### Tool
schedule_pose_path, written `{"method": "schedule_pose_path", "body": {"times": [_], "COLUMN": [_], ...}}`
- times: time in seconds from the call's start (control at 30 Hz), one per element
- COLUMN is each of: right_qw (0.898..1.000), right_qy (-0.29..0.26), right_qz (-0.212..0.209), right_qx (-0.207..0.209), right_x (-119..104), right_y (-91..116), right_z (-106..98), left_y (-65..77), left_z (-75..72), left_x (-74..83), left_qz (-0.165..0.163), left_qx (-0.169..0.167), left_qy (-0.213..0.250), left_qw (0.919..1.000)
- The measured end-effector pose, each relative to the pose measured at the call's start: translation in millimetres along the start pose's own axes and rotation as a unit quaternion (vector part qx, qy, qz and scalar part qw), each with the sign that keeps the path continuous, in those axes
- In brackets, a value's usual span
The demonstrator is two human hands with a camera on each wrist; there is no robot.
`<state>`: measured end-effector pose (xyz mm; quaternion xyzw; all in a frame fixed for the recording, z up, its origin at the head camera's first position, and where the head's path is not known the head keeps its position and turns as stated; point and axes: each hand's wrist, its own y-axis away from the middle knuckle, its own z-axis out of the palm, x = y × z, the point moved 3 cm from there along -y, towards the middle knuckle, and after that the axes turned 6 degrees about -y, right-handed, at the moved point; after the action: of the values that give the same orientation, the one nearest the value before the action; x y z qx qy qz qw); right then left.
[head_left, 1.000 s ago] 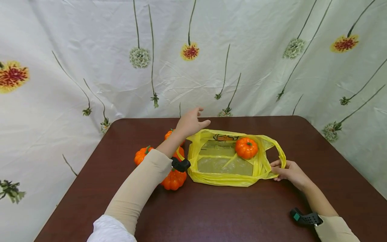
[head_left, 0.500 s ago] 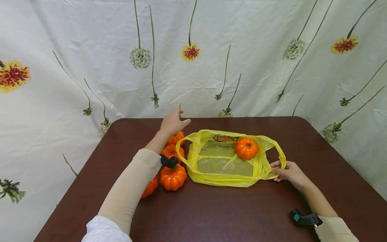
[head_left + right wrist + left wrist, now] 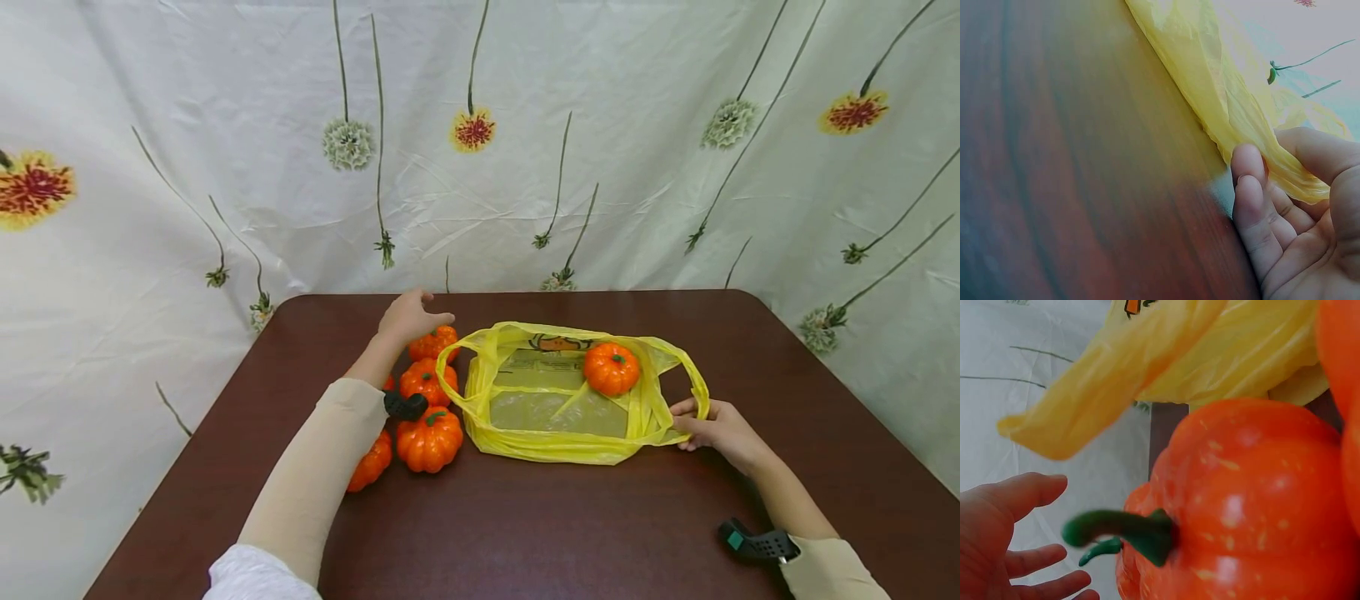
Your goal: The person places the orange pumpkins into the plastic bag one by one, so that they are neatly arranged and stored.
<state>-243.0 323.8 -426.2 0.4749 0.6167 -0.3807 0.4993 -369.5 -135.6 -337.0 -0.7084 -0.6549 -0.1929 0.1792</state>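
Observation:
A yellow plastic bag (image 3: 555, 447) lies with its mouth spread, and one small orange pumpkin (image 3: 611, 368) sits inside at its right. My right hand (image 3: 723, 429) pinches the bag's right handle between thumb and fingers, as the right wrist view also shows on the yellow plastic (image 3: 1210, 75). Over the far end of a group of pumpkins, my left hand (image 3: 408, 320) hovers with fingers spread, nearest the back pumpkin (image 3: 435, 340). In the left wrist view that hand (image 3: 997, 531) holds nothing; a green-stemmed pumpkin (image 3: 1241, 500) is close by.
More orange pumpkins, such as the middle one (image 3: 425, 380) and the near one (image 3: 429, 442), stand left of the bag. Another pumpkin (image 3: 371, 462) is partly behind my left arm. The dark brown table (image 3: 555, 533) ends at a flower-printed curtain (image 3: 480, 192).
My left hand has moved left and slightly down, from beside the bag's back left corner to above the back pumpkin. The right hand and the bag stay in place.

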Motion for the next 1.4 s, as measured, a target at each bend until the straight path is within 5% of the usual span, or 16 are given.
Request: {"method": "schedule_pose_path", "body": {"times": [0.4, 0.9, 1.4], "right_qw": [1.0, 1.0, 1.0], "right_qy": [-0.001, 0.003, 0.003], "right_qz": [0.003, 0.011, 0.007], "right_qx": [0.0, 0.001, 0.001], "right_x": [-1.7, -1.6, -2.7], "right_y": [0.3, 1.1, 0.1], "right_z": [0.2, -0.6, -0.4], "left_y": [-1.2, 0.0, 1.8], "left_z": [6.0, 14.6, 14.0], "left_x": [-22.3, -24.6, -26.6], "left_qz": [-0.007, 0.0, 0.002], "left_qx": [-0.049, -0.097, -0.1], "left_qy": [0.03, 0.002, -0.018], "left_qw": [0.9983, 0.9952, 0.9949]}}
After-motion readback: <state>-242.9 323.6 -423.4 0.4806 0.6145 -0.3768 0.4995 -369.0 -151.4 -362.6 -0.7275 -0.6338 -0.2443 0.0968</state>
